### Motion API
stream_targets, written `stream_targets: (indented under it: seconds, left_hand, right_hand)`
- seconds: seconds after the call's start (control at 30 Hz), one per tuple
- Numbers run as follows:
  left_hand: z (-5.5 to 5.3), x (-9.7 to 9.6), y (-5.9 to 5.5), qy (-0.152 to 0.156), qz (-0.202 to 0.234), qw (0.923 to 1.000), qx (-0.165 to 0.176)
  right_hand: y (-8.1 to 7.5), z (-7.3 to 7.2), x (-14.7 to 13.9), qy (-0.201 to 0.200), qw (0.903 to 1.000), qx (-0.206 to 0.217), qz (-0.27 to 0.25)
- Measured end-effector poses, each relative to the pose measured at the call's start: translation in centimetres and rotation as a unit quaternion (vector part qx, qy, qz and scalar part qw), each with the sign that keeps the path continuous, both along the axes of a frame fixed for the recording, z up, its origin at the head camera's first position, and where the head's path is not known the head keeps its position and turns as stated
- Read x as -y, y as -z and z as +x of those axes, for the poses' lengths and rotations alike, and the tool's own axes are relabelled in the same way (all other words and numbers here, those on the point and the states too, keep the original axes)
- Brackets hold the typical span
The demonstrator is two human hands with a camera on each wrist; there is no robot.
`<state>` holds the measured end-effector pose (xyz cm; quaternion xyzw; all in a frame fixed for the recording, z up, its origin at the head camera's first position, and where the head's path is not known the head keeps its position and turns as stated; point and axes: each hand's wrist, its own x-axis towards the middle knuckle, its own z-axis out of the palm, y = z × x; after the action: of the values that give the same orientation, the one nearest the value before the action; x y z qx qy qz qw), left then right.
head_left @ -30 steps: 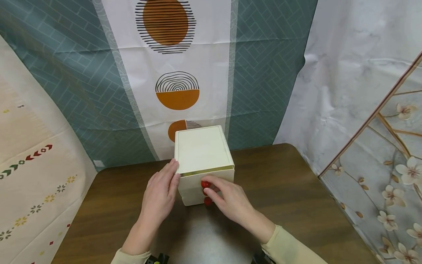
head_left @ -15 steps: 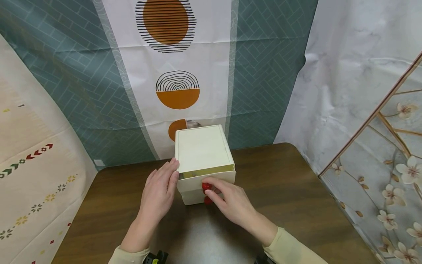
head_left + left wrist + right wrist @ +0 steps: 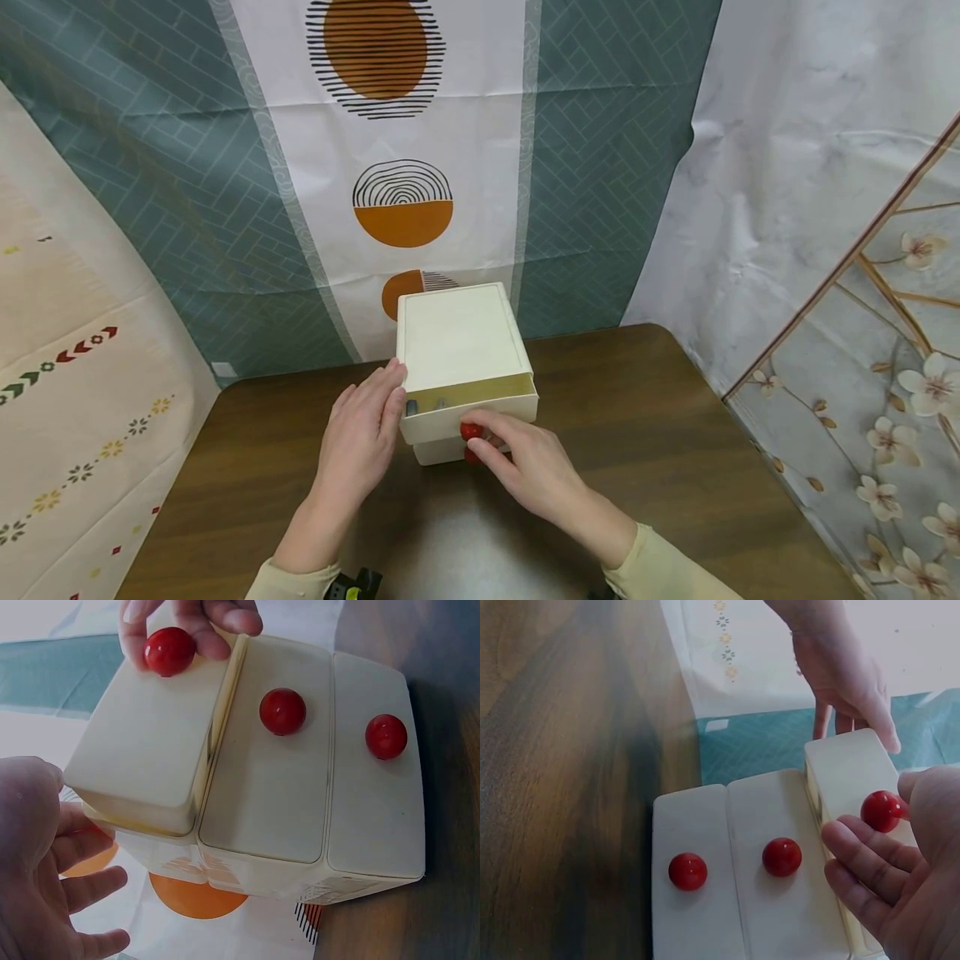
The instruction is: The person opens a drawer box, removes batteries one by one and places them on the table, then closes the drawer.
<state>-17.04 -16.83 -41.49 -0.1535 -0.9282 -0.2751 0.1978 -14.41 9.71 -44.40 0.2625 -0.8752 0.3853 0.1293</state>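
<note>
A small cream drawer cabinet [image 3: 461, 333] stands on the table. Its top drawer [image 3: 142, 735] is pulled partly out, and small grey objects [image 3: 412, 407] show inside at the left. My right hand [image 3: 528, 462] pinches the red round knob [image 3: 880, 811] of that drawer between thumb and fingertips. At the cabinet's left side is my left hand [image 3: 360, 442], its fingers extended along the wall. Two lower drawers, each with a red knob, the middle one [image 3: 283, 712] and the bottom one [image 3: 386, 736], are closed.
The brown wooden table [image 3: 637, 442] extends to both sides of the cabinet and in front of it. Behind hangs a teal and white cloth [image 3: 480, 192] with orange circles. Patterned cloths hang on the left [image 3: 67, 400] and right [image 3: 810, 250].
The top drawer has slid further out toward me, with my right hand on its knob, and its inside has come into view. My left hand has stayed nearly still at the side.
</note>
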Motion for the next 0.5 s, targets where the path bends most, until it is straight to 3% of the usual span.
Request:
stream_targets:
  seconds: [0.5]
  left_hand:
    - [0.03,-0.07,-0.2,-0.003,-0.002,1.0,-0.001]
  right_hand:
    - [-0.02,0.81,-0.21,-0.006,0.9999,0.009,-0.001]
